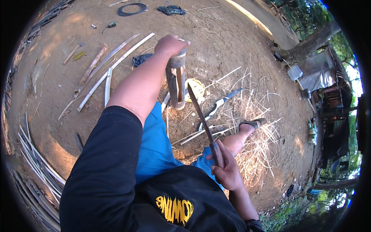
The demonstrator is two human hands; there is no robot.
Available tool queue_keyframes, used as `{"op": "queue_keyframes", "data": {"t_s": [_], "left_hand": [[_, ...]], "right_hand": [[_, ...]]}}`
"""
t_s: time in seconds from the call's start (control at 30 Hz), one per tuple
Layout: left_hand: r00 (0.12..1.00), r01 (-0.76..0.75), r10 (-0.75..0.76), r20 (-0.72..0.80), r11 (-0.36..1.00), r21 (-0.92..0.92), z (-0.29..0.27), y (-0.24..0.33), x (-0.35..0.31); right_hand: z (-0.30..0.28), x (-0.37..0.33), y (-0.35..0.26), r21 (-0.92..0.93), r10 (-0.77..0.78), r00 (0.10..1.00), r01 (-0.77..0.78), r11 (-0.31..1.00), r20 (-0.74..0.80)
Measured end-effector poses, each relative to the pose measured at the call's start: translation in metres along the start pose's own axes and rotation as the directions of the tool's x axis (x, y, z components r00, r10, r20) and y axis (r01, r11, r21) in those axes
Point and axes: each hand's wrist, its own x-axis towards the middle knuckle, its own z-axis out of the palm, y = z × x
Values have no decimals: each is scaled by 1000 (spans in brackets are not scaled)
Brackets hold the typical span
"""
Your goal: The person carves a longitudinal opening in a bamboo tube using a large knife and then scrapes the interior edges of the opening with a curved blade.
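Note:
My left hand point(170, 45) is closed over the top end of an upright bamboo tube point(172, 86), which has a long opening cut in its side. The far fingers are partly hidden by the hand itself. In my right hand point(228, 170) is a long knife point(202, 116), gripped by its dark wooden handle. Its blade slants up and left, the tip near the tube's right side. Behind the blade lies a round yellowish thing point(196, 89). Farther right, a blue and white long-handled object point(220, 103) rests on the ground; its kind is unclear.
Pale bamboo strips point(116, 71) and a rough stick point(94, 63) lie left of the tube. Thin shavings point(257, 150) surround my sandalled foot point(247, 128). Long strips point(40, 158) are piled far left. A hammer-like tool point(72, 53), black ring point(131, 9) and sandals point(171, 10) lie farther off.

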Motion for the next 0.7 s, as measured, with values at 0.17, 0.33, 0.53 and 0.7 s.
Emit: {"op": "queue_keyframes", "data": {"t_s": [0.17, 0.33, 0.53, 0.7], "left_hand": [[997, 76, -74, -15, 992, 106, -23, -24, 4], [961, 136, -149, 234, 988, 69, -46, -23, -16], [901, 232, -241, 361, 970, 69, -59, -31, -41], [907, 208, -238, 348, 970, 123, -62, -27, -74]], "right_hand": [[7, 11, -3, -50, -38, 999, 39, 998, 28], [14, 15, -5, -23, -34, 999, 34, 999, 9], [24, 17, 6, 27, -75, 996, 77, 997, -52], [35, 15, 12, 21, -142, 980, 146, 989, -137]]}}
